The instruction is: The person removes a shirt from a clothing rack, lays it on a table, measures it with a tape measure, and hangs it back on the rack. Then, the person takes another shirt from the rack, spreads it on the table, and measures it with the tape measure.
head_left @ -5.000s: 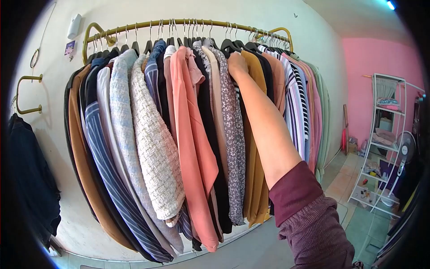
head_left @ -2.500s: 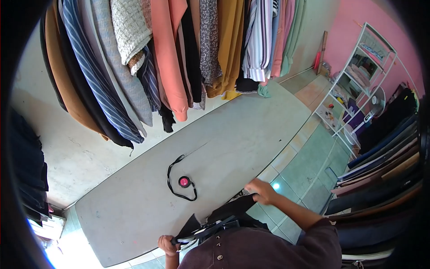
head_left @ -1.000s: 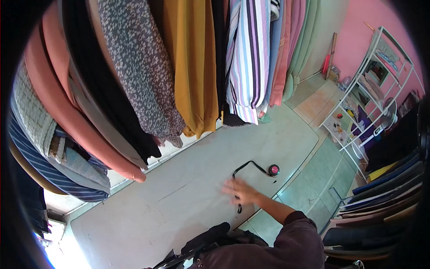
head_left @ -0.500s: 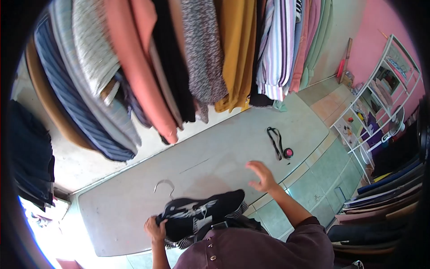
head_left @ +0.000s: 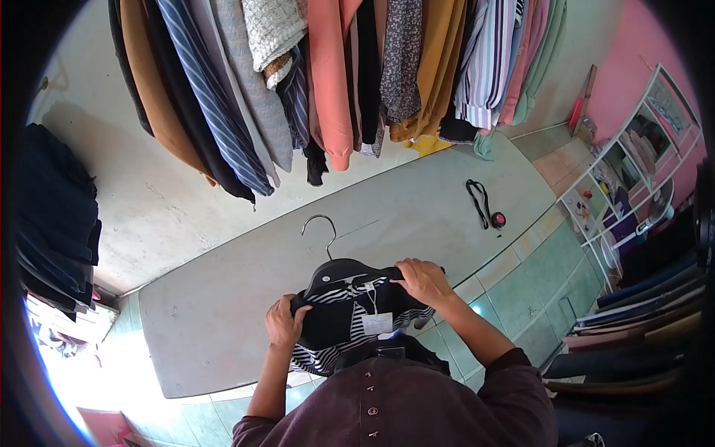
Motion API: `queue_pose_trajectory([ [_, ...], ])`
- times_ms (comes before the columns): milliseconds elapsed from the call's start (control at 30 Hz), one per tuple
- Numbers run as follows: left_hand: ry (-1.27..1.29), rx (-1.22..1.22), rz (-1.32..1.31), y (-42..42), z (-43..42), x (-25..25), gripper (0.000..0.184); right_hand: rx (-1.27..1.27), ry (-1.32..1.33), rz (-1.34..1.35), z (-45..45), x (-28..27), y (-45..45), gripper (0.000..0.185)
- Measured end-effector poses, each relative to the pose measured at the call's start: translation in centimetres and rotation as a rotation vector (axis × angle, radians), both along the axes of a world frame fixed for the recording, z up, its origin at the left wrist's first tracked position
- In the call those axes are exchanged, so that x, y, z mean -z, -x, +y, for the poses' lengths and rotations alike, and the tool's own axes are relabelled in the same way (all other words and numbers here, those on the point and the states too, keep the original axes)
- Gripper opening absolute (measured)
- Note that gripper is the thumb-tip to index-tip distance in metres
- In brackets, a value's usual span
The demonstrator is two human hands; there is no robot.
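Observation:
A garment in black with black-and-white stripes point(head_left: 328, 328) hangs on a black clothes hanger point(head_left: 344, 267) with a silver hook, held close to my body over the table's near edge. My left hand point(head_left: 283, 322) is closed on its left shoulder, the thumb on top. At the other shoulder, my right hand point(head_left: 423, 283) pinches the fabric and hanger end. A white paper tag point(head_left: 377, 323) dangles by a string from the neckline. The lower part of the garment is hidden by my chest.
Below the hanger stretches a long grey table point(head_left: 223, 298). A black strap point(head_left: 478, 203) with a small round pink-and-black item point(head_left: 498, 220) lies on it. Clothes point(head_left: 328, 89) hang overhead in a row. Dark garments point(head_left: 59, 201) hang at left, a white rack point(head_left: 633, 156) stands at right.
My right hand, open and apart from the garment before, has closed on its right shoulder. The hanger has been raised and turned upright, showing the tag. My view has shifted left.

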State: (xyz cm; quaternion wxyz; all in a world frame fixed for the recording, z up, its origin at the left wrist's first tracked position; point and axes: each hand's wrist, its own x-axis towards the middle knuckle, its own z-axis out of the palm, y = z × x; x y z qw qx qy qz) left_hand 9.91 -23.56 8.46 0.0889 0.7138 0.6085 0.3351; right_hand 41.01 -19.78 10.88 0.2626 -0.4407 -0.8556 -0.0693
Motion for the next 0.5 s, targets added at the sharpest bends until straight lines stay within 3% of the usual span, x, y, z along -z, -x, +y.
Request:
queue_pose_trajectory([
  [67, -0.046, 0.038, -0.029, 0.8, -0.2, 0.0, 0.036, 0.042, 0.008, 0.018, -0.3, -0.7, -0.4, 0.033],
  [200, 0.13, -0.046, -0.418, 3.8, -2.9, 2.6, 0.037, 0.107, -0.03, 0.058, 0.7, -1.7, -2.0, 0.033],
  [300, 0.653, -0.016, -0.21, 7.0, -7.3, 11.5, 0.031, 0.15, -0.03, 0.073, 2.5, -2.3, -3.1, 0.032],
  [333, 0.553, 0.009, -0.292, 6.7, -9.1, 12.5, 0.026, 0.158, -0.02, 0.077, 3.4, -2.1, -3.4, 0.031],
  [400, 0.641, -0.155, -0.223, 6.5, -11.2, 12.2, 0.026, 0.145, 0.026, 0.086, 5.3, -1.3, -3.6, 0.029],
  [433, 0.583, -0.282, -0.396, 5.4, -11.3, 9.8, 0.029, 0.137, 0.028, 0.087, 6.3, -0.4, -3.5, 0.029],
  [500, 0.337, -0.579, -0.749, 5.9, -11.0, 11.7, 0.029, 0.131, 0.089, 0.006, 8.3, 1.9, -3.2, 0.029],
])
